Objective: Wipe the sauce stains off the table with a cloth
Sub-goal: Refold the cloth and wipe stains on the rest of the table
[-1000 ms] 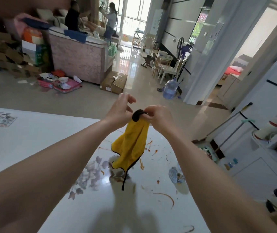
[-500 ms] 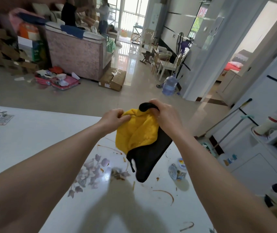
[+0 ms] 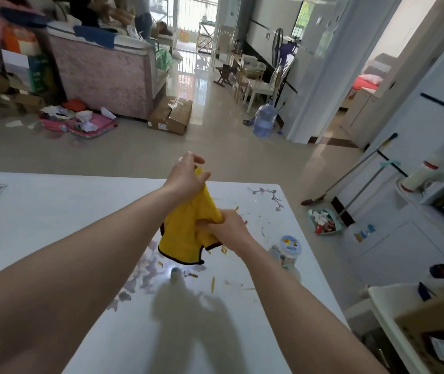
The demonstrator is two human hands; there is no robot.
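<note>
While sauce stains (image 3: 212,284) wait on the bench (image 3: 53,225), a cloth (image 3: 185,238) is bunched above them

As both forearms reach out over the white bench, a person holds a yellow, dark-edged cloth in the air between two hands. Its shadow below suggests it hangs clear of the surface. The left hand (image 3: 185,175) is the higher and farther one, pinching the cloth's top corner with some fingers lifted loose. The right hand (image 3: 224,229) sits lower and nearer, fingers curled round a bunched fold at the cloth's middle. The cloth's long axis runs from the left hand down and toward the person, its hemmed end dangling below the right hand's grip. Orange-brown streaks and flecks lie under that hanging end and spread to the right, toward a small lidded jar (image 3: 288,249) standing near the bench's right edge. Wiping has not begun, by the look of it: the stains appear unsmeared. The right hand, lower and closer to the mess, seems the likelier one to press the cloth down. The coming move looks to be mainly straight down, then across the streaks, minding the jar near them.
</note>
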